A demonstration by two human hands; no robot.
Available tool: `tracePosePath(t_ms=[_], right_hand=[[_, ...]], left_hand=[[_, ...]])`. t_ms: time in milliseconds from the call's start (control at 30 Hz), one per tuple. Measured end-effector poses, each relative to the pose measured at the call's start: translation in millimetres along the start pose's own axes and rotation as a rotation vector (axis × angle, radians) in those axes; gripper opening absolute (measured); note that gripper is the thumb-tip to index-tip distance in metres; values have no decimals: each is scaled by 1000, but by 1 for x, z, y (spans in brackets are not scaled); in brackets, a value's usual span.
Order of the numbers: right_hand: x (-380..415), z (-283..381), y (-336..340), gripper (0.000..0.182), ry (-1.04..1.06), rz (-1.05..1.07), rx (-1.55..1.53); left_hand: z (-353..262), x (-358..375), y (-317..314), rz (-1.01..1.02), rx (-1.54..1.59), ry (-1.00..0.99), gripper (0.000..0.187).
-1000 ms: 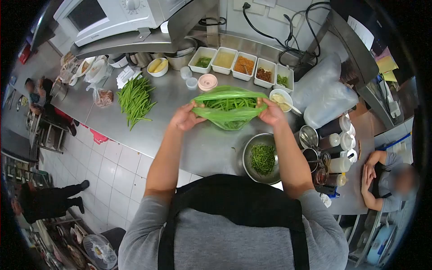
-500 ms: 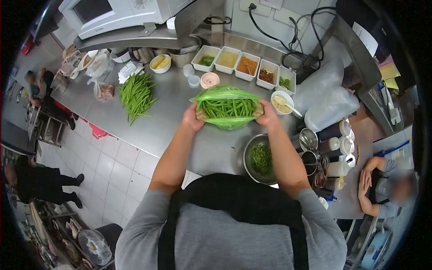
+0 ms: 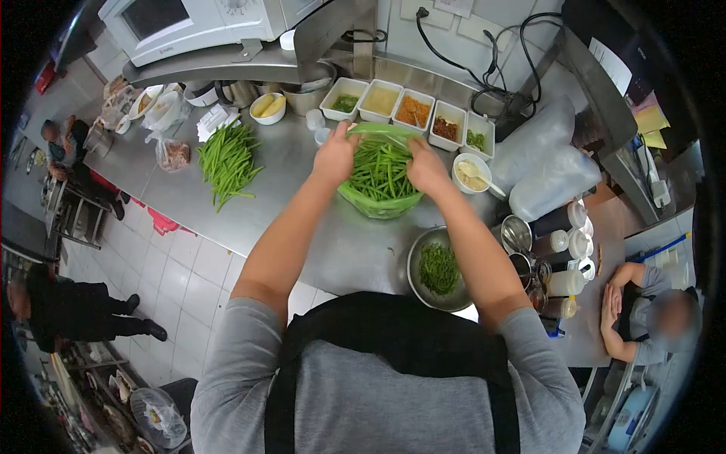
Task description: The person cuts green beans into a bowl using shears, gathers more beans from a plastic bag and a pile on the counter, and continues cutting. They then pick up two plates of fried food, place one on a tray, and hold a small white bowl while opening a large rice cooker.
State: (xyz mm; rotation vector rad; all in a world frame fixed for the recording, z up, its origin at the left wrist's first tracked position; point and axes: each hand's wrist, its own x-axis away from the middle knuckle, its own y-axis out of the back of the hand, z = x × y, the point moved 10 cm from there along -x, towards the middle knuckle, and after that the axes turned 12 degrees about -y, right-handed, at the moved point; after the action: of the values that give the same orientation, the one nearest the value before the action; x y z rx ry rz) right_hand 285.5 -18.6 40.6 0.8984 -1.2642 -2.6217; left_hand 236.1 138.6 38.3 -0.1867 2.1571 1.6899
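A green plastic bag (image 3: 380, 206) full of green beans (image 3: 378, 168) stands on the steel counter in front of me, its mouth facing up. My left hand (image 3: 333, 157) is closed on the left side of the bag's rim. On the opposite side, my right hand (image 3: 427, 168) grips the rim too; some of its fingers are hidden behind the plastic. Below my right forearm sits a metal bowl (image 3: 412, 274) with finely cut greens (image 3: 439, 268) in it. A loose pile of green beans (image 3: 229, 161) lies on the counter to the left.
White tubs (image 3: 339, 109) of chopped ingredients line the back. A white bowl with a spoon (image 3: 470, 175) stands right of the bag, near large clear plastic bags (image 3: 556, 181). Squeeze bottles (image 3: 563, 284) crowd the right side. A seated person (image 3: 643, 318) is at far right.
Both hands have moved up and closer together along the bag's rim. Once stretched wide, the bag is now narrower and rounder at the mouth.
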Motion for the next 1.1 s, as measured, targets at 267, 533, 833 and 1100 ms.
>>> tracePosePath(t_ms=[267,533,833,1100], right_hand=[[8,75,-58,31,260,305,152],[-7,64,-77,69,87,822,678],[1,65,-88,54,160,656,477],[36,116,-71,50,237,464,497]], left_hand=[[-2,7,13,-74,175,-37,71],[8,26,24,-11,117,-108,70],[13,53,-5,108,190,130,79],[5,49,0,114,255,141,87]])
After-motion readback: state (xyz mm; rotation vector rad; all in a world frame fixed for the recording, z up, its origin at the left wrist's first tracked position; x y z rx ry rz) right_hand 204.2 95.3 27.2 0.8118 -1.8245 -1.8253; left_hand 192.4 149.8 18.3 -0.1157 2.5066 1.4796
